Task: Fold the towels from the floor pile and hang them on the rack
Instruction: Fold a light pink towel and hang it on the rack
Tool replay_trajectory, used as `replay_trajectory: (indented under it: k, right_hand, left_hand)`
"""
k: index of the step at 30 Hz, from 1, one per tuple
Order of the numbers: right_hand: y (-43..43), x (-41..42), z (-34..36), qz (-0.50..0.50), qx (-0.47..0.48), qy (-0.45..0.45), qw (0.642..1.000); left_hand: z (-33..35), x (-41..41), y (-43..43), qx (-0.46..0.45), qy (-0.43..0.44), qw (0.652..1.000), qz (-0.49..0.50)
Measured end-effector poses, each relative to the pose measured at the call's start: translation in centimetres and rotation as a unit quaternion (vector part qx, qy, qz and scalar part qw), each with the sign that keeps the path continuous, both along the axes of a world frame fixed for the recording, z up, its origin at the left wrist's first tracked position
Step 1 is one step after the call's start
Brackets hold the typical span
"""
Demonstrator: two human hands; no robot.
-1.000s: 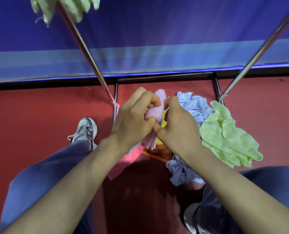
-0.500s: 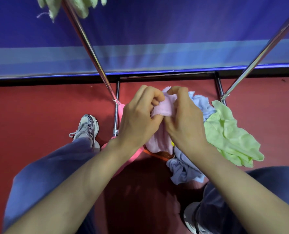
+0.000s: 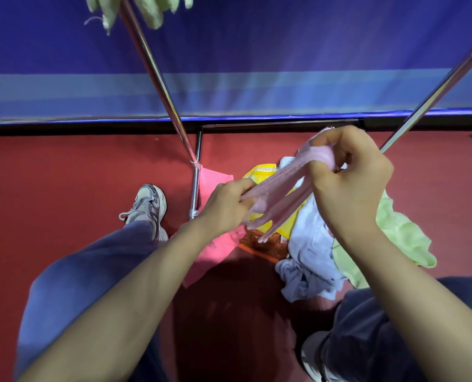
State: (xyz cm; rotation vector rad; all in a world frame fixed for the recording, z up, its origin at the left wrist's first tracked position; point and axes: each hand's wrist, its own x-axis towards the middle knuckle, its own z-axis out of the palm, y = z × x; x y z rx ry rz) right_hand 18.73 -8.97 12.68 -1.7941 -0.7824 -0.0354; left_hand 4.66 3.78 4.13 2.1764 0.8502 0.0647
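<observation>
At 11 o'clock a green towel [image 3: 152, 12] hanging on the rack [image 3: 156, 75] is cut off by the top edge, so only its lower fringe shows. The upper end of the pink towel [image 3: 279, 188] is buried inside the right grip [image 3: 350, 183], and the fingertips of the left grip [image 3: 224, 208] vanish behind it. A yellow towel [image 3: 257, 173] lies mostly hidden under that pink strip. At 5 o'clock a shoe [image 3: 310, 354] is clipped by the bottom edge and half covered by a trouser leg [image 3: 381, 340].

Soft ribbed pink cloth towel [image 3: 279, 188]; shiny smooth metal rack [image 3: 157, 78]; matt red floor [image 3: 64, 175].
</observation>
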Motion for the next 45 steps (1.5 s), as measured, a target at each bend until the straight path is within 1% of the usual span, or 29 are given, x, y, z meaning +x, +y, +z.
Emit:
replay_trajectory:
  k: [1,3,5,6,10,12,14,17,19,21,23,24,25,27,29,30,31,34,38,40,42,45]
  right_hand:
    - [0.0,0.2,0.0,-0.006,0.002,0.007,1.000]
    - [-0.1,0.5,0.1,-0.016,0.007,0.025,1.000]
    - [-0.2,0.6,0.4,-0.022,0.014,0.044,0.999]
    - [-0.2,0.6,0.5,-0.024,0.018,0.050,0.998]
    - [-0.1,0.3,1.0,-0.028,0.033,0.065,0.997]
    - [-0.1,0.2,1.2,-0.030,0.041,0.074,0.996]
    - [-0.2,0.4,1.3,-0.033,0.046,0.084,0.995]
    - [-0.2,0.6,1.3,-0.041,0.052,0.101,0.993]
    - [-0.2,0.4,1.3,-0.042,0.053,0.104,0.992]
    - [-0.1,0.1,1.4,-0.034,0.058,0.100,0.993]
    - [0.0,-0.3,1.4,-0.018,0.064,0.100,0.993]
    - [0.1,-0.6,1.5,-0.007,0.065,0.098,0.993]
    - [0.1,-0.8,1.5,0.003,0.063,0.092,0.994]
    - [0.1,-1.1,1.6,0.019,0.058,0.071,0.996]
    - [0.0,-1.1,1.6,0.029,0.057,0.057,0.996]
    - [0.0,-1.0,1.6,0.030,0.057,0.055,0.996]
    - [-0.1,-0.8,1.7,0.029,0.057,0.055,0.996]
    - [-0.2,-0.6,1.7,0.034,0.063,0.060,0.996]
    - [-0.1,-1.2,1.6,0.051,0.054,0.044,0.996]
    - [-0.2,-1.0,1.5,0.049,0.049,0.038,0.997]
    - [-0.3,-0.3,1.5,0.029,0.049,0.042,0.998]
    - [-0.6,0.9,1.8,-0.010,0.063,0.058,0.996]
  left_hand:
    - [0.1,0.0,0.0,-0.006,0.003,1.000,-0.014]
    - [0.2,-0.1,-0.4,0.012,-0.004,0.999,-0.050]
    - [0.3,-0.2,-0.9,0.055,-0.009,0.995,-0.084]
    - [0.4,-0.2,-1.2,0.078,-0.008,0.993,-0.085]
    - [0.3,0.0,-2.2,0.140,-0.062,0.988,-0.010]
    - [0.1,0.0,-2.5,0.174,-0.088,0.981,0.001]
    - [0.1,0.0,-2.7,0.220,-0.110,0.969,-0.025]
    - [-0.3,0.0,-3.0,0.305,-0.130,0.937,-0.108]
    - [-0.6,0.1,-3.3,0.332,-0.126,0.925,-0.133]
    - [-0.8,0.5,-3.8,0.310,-0.087,0.939,-0.125]
    - [-0.4,0.9,-4.4,0.272,-0.043,0.957,-0.088]
    - [-0.2,1.1,-4.5,0.243,-0.039,0.967,-0.060]
    - [0.1,1.3,-4.5,0.206,-0.045,0.977,-0.036]
    - [0.5,1.5,-4.0,0.145,-0.098,0.984,-0.006]
    - [0.5,1.6,-3.4,0.068,-0.168,0.983,-0.009]
    - [0.5,1.7,-3.2,0.034,-0.187,0.982,-0.005]
    - [0.7,1.8,-3.1,0.018,-0.189,0.982,-0.002]
    - [0.6,1.9,-3.4,0.058,-0.162,0.985,-0.013]
    - [-0.2,1.8,-3.6,0.077,-0.125,0.989,-0.019]
    - [-0.5,1.7,-3.3,0.102,-0.113,0.988,-0.020]
    - [-0.7,1.6,-2.9,0.123,-0.115,0.986,-0.009]
    - [-0.8,1.3,-2.3,0.123,-0.135,0.983,0.016]
